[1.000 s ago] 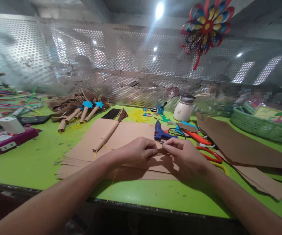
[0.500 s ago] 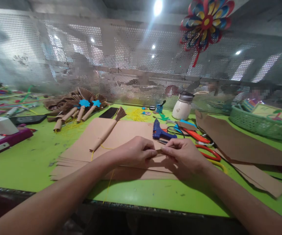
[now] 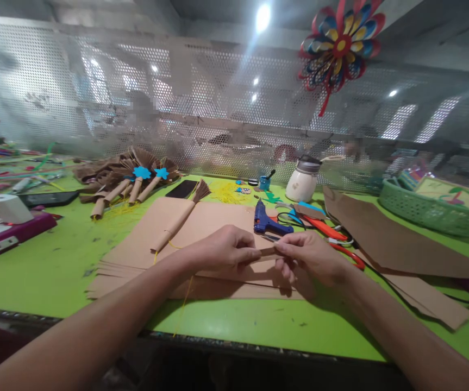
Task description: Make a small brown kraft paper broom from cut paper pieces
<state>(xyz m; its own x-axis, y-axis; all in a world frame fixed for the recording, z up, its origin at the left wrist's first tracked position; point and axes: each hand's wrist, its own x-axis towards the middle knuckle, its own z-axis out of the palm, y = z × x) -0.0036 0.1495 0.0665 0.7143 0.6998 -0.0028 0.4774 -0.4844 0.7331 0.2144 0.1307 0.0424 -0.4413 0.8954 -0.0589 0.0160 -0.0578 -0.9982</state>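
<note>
Between my two hands stretches a short narrow strip of brown paper (image 3: 267,252). My left hand (image 3: 229,251) pinches its left end. Thumb and fingers of my right hand (image 3: 310,255) close on the other end. Both hands hover over a stack of brown paper sheets (image 3: 218,214). On the stack's left side lies a rolled brown paper tube (image 3: 177,221) with a fringed top and yellow string (image 3: 177,245) around it. Just beyond my right hand rests a blue glue gun (image 3: 267,220), with scissors (image 3: 350,255) partly hidden by that hand.
At the back left are finished-looking paper rolls with blue flower cutouts (image 3: 141,172). A phone (image 3: 181,189), yellow shreds (image 3: 228,191) and a white jar (image 3: 301,182) stand along the back. Brown sheets (image 3: 385,239) and a green basket (image 3: 433,209) lie right; a purple power strip (image 3: 18,233) left.
My right hand has shifted slightly right along the strip, so more of the brown paper shows between the hands. Its lower fingers have spread a little. My left hand stays nearly in place.
</note>
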